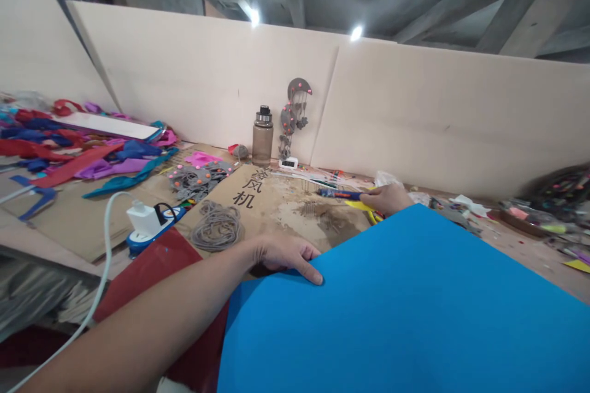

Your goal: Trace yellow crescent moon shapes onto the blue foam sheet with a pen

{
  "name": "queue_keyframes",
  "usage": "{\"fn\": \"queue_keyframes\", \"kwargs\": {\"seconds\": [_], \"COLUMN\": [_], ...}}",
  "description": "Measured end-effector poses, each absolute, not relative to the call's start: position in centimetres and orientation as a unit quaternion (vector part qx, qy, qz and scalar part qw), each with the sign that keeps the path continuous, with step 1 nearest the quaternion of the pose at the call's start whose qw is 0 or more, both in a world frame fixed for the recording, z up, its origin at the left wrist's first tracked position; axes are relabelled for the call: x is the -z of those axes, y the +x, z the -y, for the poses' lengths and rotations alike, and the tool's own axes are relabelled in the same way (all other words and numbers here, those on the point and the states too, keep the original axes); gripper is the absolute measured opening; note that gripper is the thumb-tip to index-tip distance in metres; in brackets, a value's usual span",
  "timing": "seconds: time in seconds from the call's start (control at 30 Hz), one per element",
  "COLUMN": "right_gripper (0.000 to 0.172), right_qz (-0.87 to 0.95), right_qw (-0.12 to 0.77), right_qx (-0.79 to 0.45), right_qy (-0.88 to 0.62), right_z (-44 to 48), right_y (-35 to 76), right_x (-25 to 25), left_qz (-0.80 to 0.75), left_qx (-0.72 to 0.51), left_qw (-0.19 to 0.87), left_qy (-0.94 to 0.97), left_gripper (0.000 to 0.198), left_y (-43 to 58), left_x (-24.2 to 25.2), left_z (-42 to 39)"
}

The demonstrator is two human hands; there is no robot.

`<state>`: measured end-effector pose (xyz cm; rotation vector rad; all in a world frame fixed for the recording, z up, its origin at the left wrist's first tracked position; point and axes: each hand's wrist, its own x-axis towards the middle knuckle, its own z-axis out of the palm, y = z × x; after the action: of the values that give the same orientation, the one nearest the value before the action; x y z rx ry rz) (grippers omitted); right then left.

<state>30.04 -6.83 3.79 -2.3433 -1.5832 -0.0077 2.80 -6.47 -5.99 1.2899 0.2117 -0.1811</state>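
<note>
A large bright blue sheet [405,307] stretches across the right front, tilted toward me. My left hand [290,256] grips its far left edge, thumb on top and fingers underneath. Beyond the sheet, my right hand [388,198] is closed around the end of a slim dark-blue tool [343,194] that points left; its exact kind is unclear. Just below that hand lie a yellow strip [358,206] and a yellow-handled item [375,217], partly hidden by the sheet. Under the blue sheet's left side a dark red sheet [157,270] shows.
A coil of grey cord [216,226] and grey felt pieces [198,178] lie left of centre. Behind them stands a water bottle [262,138]. A power strip [154,230] with a white cable sits at left, near colourful fabric scraps [101,159]. Pale boards [207,80] close off the back.
</note>
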Motion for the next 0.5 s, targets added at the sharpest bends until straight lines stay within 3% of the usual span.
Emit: {"fn": "queue_keyframes", "kwargs": {"seconds": [0.13,0.3,0.5], "right_gripper": [0.036,0.035,0.039], "right_qz": [0.522,0.540,0.572], "right_qw": [0.190,0.292,0.253], "right_qx": [0.002,-0.015,-0.007], "right_qy": [-0.832,-0.790,-0.780], "right_z": [6.9,5.5,2.5], "right_y": [29.7,27.4,23.5], "right_x": [-5.8,-2.8,2.7], "left_qz": [-0.109,-0.114,-0.111], "left_qx": [0.092,0.092,0.086], "left_qw": [0.791,0.781,0.785], "left_qy": [0.595,0.607,0.604], "left_gripper": [0.046,0.045,0.046], "left_y": [2.8,2.7,2.6], "left_x": [5.9,6.0,6.1], "left_z": [6.4,6.3,6.3]}}
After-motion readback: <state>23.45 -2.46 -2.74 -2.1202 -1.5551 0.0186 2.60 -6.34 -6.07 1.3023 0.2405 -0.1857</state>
